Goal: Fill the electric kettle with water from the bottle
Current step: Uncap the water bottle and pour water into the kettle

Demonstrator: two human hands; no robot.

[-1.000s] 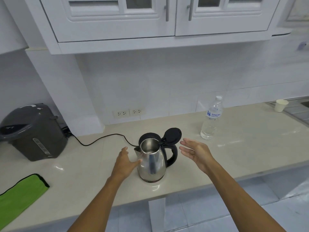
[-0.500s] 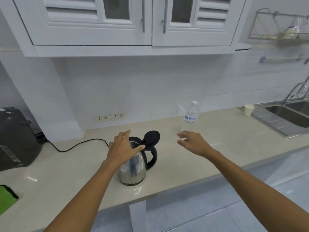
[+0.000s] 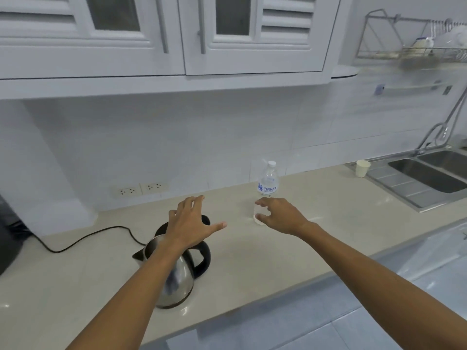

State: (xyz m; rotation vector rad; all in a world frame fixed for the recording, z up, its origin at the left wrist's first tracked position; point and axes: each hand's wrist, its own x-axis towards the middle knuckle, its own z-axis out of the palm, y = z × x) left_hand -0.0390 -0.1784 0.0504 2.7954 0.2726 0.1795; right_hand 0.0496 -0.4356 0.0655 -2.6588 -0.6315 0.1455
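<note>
A steel electric kettle [image 3: 180, 279] with a black handle stands on the beige counter [image 3: 290, 248]. My left hand [image 3: 189, 224] hovers over its top with fingers spread, hiding the lid and the opening. A clear capped water bottle [image 3: 267, 184] with a blue label stands upright further back on the right. My right hand [image 3: 280, 214] is just in front of the bottle's lower part, fingers curved and apart, thumb and forefinger on either side of its base. Whether they touch the bottle is unclear.
A black cord [image 3: 83, 239] runs from the kettle's base left to a dark appliance [image 3: 7, 238] at the edge. Wall sockets [image 3: 140, 189] sit behind. A paper cup [image 3: 362, 168] and a steel sink [image 3: 429, 176] are at the right; cabinets [image 3: 177, 34] hang overhead.
The view has swung to the right. My right hand reached forward to the bottle. My left hand rose from the kettle's side to above its top.
</note>
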